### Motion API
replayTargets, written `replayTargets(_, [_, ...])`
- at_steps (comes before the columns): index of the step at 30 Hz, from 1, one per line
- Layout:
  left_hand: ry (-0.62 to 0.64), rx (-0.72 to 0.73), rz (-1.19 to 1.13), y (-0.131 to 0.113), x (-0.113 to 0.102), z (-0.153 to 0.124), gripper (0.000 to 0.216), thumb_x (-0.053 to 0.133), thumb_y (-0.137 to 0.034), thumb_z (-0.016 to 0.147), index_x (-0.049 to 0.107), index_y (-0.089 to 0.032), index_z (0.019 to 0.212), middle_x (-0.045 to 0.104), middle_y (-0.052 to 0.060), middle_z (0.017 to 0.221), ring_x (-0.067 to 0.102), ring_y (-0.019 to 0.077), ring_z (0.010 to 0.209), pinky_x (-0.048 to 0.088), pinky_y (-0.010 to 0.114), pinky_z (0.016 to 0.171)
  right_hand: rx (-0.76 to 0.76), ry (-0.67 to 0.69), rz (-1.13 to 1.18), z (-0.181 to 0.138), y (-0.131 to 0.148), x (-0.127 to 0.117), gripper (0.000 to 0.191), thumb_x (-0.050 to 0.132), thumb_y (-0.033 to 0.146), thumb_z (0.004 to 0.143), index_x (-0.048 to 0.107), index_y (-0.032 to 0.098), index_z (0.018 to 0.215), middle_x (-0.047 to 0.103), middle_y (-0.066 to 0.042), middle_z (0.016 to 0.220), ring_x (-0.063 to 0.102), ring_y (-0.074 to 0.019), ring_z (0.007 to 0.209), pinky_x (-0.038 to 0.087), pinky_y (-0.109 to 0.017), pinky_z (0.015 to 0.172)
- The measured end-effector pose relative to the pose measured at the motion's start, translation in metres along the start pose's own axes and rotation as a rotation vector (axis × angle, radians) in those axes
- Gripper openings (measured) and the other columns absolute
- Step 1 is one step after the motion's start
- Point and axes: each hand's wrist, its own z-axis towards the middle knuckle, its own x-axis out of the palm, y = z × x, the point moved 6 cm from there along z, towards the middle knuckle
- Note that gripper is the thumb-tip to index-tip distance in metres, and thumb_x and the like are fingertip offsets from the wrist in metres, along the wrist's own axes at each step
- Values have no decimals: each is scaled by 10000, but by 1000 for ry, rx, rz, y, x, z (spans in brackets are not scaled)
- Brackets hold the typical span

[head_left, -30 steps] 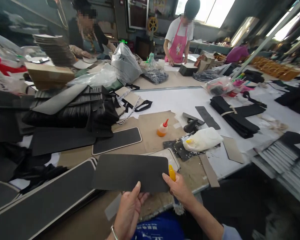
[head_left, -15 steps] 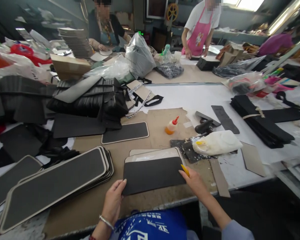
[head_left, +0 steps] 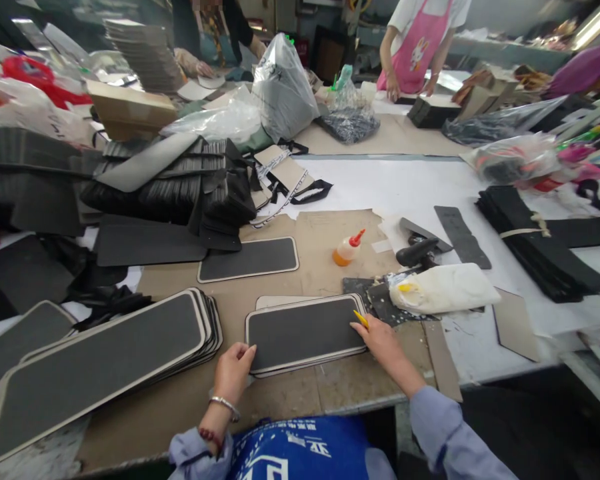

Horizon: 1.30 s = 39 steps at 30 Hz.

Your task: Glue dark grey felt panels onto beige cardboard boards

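Observation:
A dark grey sheet [head_left: 300, 333] lies on a pale-bordered rectangular board in front of me, with a narrow light rim showing around it. Pale edges of other boards [head_left: 275, 302] peek out beneath. My left hand [head_left: 234, 370] pinches at the sheet's left edge, fingers curled together. My right hand [head_left: 384, 341] is at the right end, closed around a small yellow pointed tool [head_left: 361, 319], fingertips touching the sheet. How much of the tool lies inside the palm is hidden.
Stacked bordered panels [head_left: 105, 370] lie left; another panel [head_left: 250, 259] lies beyond. A red-tipped glue bottle [head_left: 347, 250], a white plastic bottle [head_left: 445, 288] and a black-handled tool [head_left: 417, 252] stand or lie right. Bundled black strips [head_left: 530, 247] sit farther right. Two people work across the table.
The dark sheet, earlier lower and leaving a pale strip of board exposed along the top, now lies within the board's border. Both hands stay at its ends. My view has tilted down slightly.

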Motion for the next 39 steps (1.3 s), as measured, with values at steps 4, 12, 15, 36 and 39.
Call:
replayTargets(4, [39, -43, -21, 11, 3, 3, 327, 511, -498, 568, 470, -183, 488, 411, -44, 435, 376, 112, 474, 304, 237, 466, 12, 38, 50, 2, -2, 0, 284, 454, 439, 791, 582, 189, 832, 661, -61, 787, 617, -200, 746, 403, -252, 614])
replayTargets(12, [80, -106, -162, 10, 5, 3, 379, 571, -538, 490, 476, -172, 500, 423, -44, 451, 393, 107, 481, 356, 230, 445, 27, 74, 104, 4, 0, -1, 257, 439, 371, 810, 580, 187, 922, 658, -68, 872, 608, -196, 823, 405, -248, 678])
replayTargets(15, [66, -107, -175, 8, 4, 2, 364, 578, -520, 487, 480, -170, 494, 424, -45, 447, 389, 99, 470, 351, 223, 434, 23, 96, 71, 5, 1, 0, 263, 422, 366, 822, 573, 178, 926, 658, -75, 874, 609, -197, 825, 405, -246, 673])
replayTargets(36, [16, -124, -264, 16, 8, 6, 279, 584, -425, 526, 451, -183, 491, 416, -67, 414, 381, 75, 378, 315, 217, 400, -16, 89, -33, 14, -4, 10, 333, 384, 414, 829, 573, 153, 913, 659, -100, 818, 619, -220, 787, 419, -272, 648])
replayTargets(39, [9, -120, -227, 14, 7, 6, 253, 578, -391, 545, 435, -190, 487, 417, -66, 408, 389, 82, 379, 316, 223, 408, -3, 103, -55, 13, -3, 9, 344, 385, 420, 833, 573, 145, 919, 660, -109, 817, 619, -226, 794, 419, -274, 652])
